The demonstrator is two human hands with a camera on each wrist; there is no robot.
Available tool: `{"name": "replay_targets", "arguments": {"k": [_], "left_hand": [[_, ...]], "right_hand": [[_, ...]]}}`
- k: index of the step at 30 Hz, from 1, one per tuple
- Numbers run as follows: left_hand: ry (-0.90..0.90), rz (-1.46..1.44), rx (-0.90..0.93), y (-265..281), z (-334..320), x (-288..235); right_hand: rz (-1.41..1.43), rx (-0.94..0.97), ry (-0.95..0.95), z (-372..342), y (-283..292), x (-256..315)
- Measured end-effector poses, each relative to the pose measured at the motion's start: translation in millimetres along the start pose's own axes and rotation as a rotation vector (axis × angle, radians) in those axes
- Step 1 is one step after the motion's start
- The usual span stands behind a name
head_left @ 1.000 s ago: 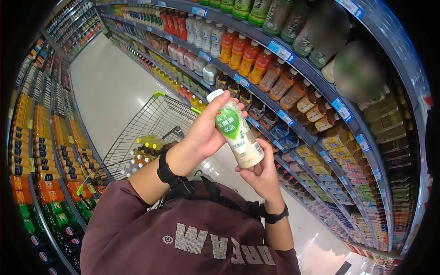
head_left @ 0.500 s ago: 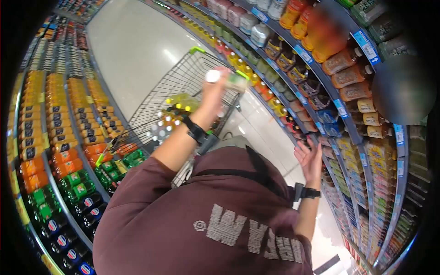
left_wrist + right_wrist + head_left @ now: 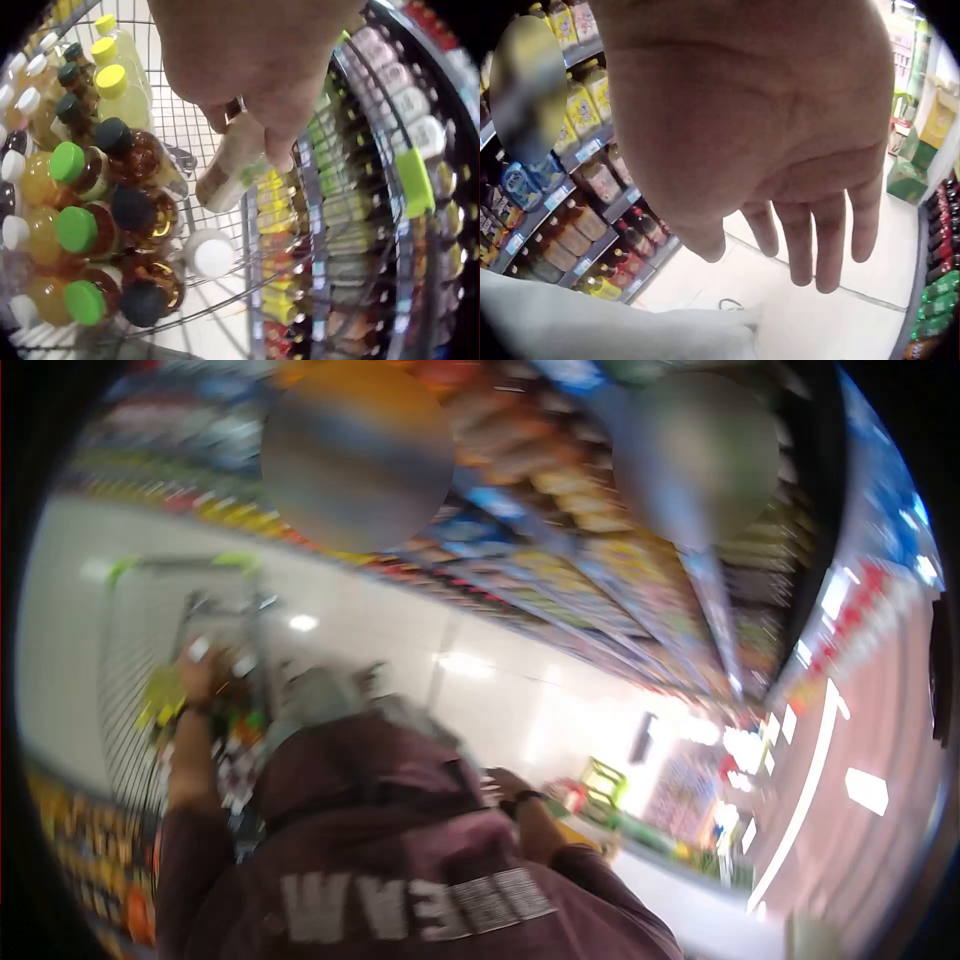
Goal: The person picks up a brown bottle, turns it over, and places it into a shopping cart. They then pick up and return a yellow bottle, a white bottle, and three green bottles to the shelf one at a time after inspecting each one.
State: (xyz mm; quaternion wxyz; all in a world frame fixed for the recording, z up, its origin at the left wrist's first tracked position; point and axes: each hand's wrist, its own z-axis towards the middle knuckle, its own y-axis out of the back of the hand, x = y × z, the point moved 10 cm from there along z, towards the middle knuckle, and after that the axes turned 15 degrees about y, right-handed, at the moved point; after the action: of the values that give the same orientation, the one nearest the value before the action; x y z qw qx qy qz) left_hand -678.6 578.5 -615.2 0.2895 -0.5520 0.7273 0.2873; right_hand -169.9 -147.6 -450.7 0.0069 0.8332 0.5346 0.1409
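Inside the wire shopping cart [image 3: 118, 650], my left hand [image 3: 255, 64] grips a pale drink bottle [image 3: 231, 161] by its upper part. The bottle leans, its base toward the cart's wire floor, and the fingers hide its cap end. Just below it in the left wrist view stands another bottle with a white cap [image 3: 212, 255]. Beside these are several bottles with dark caps, green caps [image 3: 77, 229] and yellow caps [image 3: 112, 81]. My right hand [image 3: 772, 127] hangs over the floor by my side, fingers extended and apart, holding nothing.
Drink shelves [image 3: 592, 157] line one side of the aisle, and more bottles [image 3: 90, 850] stand along the other. Pale tiled floor [image 3: 340, 600] runs between them. A green and yellow carton display [image 3: 915, 169] appears farther off. The head view is blurred.
My left hand has carried the bottle from in front of my chest down into the cart. My right hand let go of it and dropped to my side. The head view has swung right.
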Motion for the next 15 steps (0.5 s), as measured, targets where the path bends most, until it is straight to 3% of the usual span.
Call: {"name": "replay_targets", "arguments": {"k": [1,2,3,4,5,7,9,10,11,12,14,15], "left_hand": [[-0.090,0.359,-0.039,-29,-15,-27],[-0.212,0.716,-0.120,-37,-31,-52],[-0.258,0.935,-0.103,-35,17,14],[-0.160,1.114,-0.058,-26,46,71],[-0.229,1.144,-0.027,-34,40,76],[-0.082,1.002,-0.068,-39,24,55],[-0.192,0.979,0.191,-57,44,62],[-0.077,1.028,0.235,-55,57,72],[-0.288,1.032,0.208,-56,74,81],[-0.046,1.093,0.405,-69,63,82],[-0.196,1.272,0.431,-72,54,61],[-0.297,1.442,0.449,-75,42,48]], "right_hand": [[-0.066,-0.102,-0.059,-20,-16,27],[-0.058,-0.093,0.000,-43,-34,68],[-0.116,-0.115,0.049,-37,-34,79],[-0.068,-0.152,0.085,-35,-38,93],[-0.135,-0.189,0.224,-33,-39,114],[-0.139,-0.304,0.396,-48,-40,148],[-0.109,-0.335,0.454,-64,-45,172],[-0.135,-0.295,0.493,-67,-52,179],[-0.238,-0.295,0.542,-68,-53,186],[-0.207,-0.321,0.563,-75,-50,185],[-0.548,-0.430,0.610,-87,-51,209],[-0.453,-0.442,0.668,-86,-49,216]]}}
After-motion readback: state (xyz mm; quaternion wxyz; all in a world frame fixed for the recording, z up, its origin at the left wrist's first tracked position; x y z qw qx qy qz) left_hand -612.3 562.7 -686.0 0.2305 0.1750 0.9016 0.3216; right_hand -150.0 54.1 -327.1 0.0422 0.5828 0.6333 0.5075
